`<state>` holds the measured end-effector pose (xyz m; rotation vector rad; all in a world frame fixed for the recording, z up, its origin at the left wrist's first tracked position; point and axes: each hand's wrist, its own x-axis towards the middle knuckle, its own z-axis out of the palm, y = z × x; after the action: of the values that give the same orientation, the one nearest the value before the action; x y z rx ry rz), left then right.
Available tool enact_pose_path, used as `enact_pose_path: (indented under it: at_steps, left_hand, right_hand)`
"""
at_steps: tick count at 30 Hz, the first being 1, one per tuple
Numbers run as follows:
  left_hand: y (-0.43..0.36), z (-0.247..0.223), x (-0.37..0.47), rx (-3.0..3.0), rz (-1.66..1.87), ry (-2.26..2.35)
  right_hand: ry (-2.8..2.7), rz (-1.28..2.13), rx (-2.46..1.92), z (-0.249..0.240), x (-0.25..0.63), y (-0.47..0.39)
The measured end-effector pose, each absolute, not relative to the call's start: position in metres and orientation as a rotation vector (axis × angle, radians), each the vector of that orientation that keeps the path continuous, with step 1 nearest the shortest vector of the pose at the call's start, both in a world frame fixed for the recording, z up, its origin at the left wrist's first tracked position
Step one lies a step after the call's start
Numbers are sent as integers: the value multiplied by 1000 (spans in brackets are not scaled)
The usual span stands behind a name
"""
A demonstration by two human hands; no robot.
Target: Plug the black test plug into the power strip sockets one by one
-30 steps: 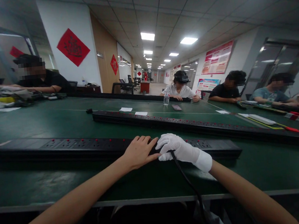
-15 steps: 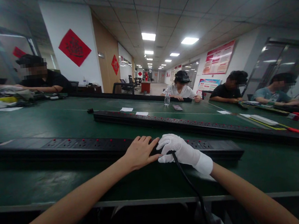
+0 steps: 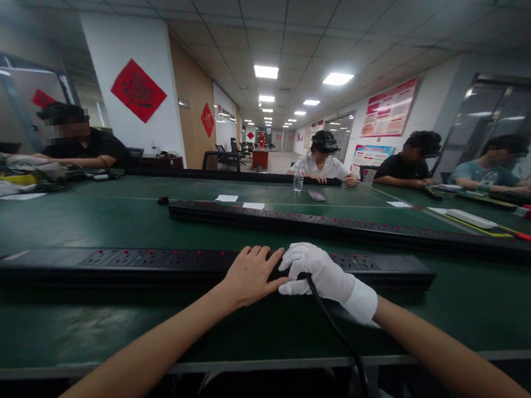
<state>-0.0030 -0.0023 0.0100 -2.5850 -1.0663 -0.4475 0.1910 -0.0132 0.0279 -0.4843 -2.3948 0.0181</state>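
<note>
A long black power strip [image 3: 149, 260] with a row of sockets and red dots lies across the green table in front of me. My left hand [image 3: 253, 276], bare, grips it near the middle, with fingers over the top and thumb along the near side. Close beside it, my right hand [image 3: 317, 272] wears a white glove and is closed around a black plug [image 3: 305, 276] at the strip. The plug's front end is hidden, so I cannot tell whether it sits in a socket. Its black cord [image 3: 337, 330] hangs down over the table's near edge.
Behind lies a second long black power strip [image 3: 324, 221]. Small white papers [image 3: 253, 206], a water bottle [image 3: 298, 177] and a white strip [image 3: 471, 218] are farther off. Several people sit around the green table [image 3: 119, 338], one person [image 3: 323, 162] directly opposite.
The view has shifted slightly, so the scene sits a little lower and to the right. Both hands keep nearly the same place at the strip.
</note>
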Motion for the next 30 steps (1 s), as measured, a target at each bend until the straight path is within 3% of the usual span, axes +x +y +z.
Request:
enact_pose_path:
  at_steps: [30]
  left_hand:
    - [-3, 8, -1, -2565, -471, -1077]
  right_hand:
    - [-2435, 36, -494, 30, 193, -14]
